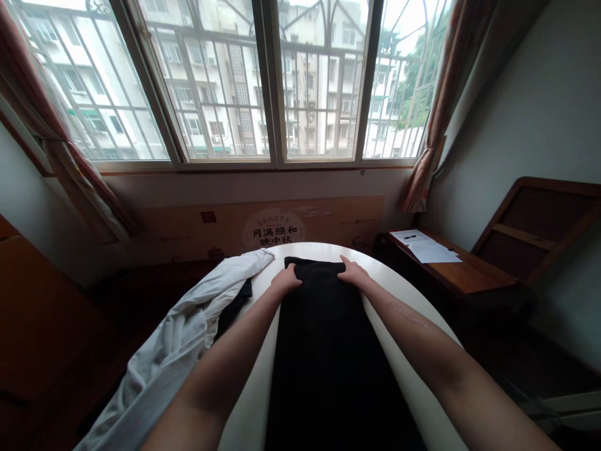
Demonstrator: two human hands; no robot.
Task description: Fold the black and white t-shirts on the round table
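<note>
A long black garment [323,351] lies lengthwise on the round white table [408,300], its far edge near the table's far rim. Its exact kind cannot be made out. My left hand [286,281] is closed on the far left corner of the cloth, thumb on top. At the far right corner, my right hand [353,273] grips the same edge. Left of my left arm, a rumpled white garment [188,319] hangs over the table's side, with a dark piece of cloth [235,307] partly under it.
To the right stands a wooden chair [488,275] with white papers [427,245] and a pen on its seat. Beyond the table, a long printed cardboard panel [225,228] leans below the barred windows. Curtains [422,169] hang at both sides. An orange-brown cabinet [32,313] is at left.
</note>
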